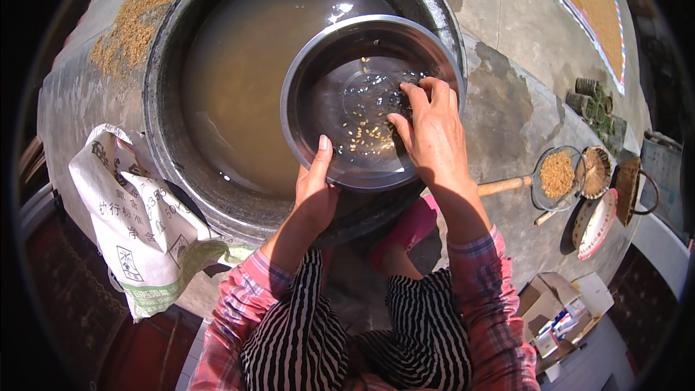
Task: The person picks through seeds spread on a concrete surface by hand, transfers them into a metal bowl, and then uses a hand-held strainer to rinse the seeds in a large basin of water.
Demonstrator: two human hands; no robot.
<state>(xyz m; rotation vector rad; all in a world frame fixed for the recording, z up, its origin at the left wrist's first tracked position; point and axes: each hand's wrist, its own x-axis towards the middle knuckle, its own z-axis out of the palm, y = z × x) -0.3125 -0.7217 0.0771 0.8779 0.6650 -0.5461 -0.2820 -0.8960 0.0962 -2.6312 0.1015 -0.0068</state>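
Note:
A round stainless steel basin (307, 68) with shallow water is held over the near right part of a large dark tub (163, 27). My left hand (316, 190) grips the basin's near left rim, thumb on top. My right hand (434, 125) is inside the basin at its right side, fingers spread and bent, fingertips at the rippling water. Several yellow grains (372, 138) lie in the basin near its lower edge, and a few more (365, 62) sit near the far side. Cloudy brown water (244, 98) fills the tub's bottom.
A white woven sack (141, 217) with printing stands left of the tub. Damp grain (136, 27) is heaped at the far left. To the right lie a wooden-handled strainer (556, 174) holding grain, an enamel basin (595, 222) and a cardboard box (559, 304). Grain on a sheet (592, 5) is spread farther back.

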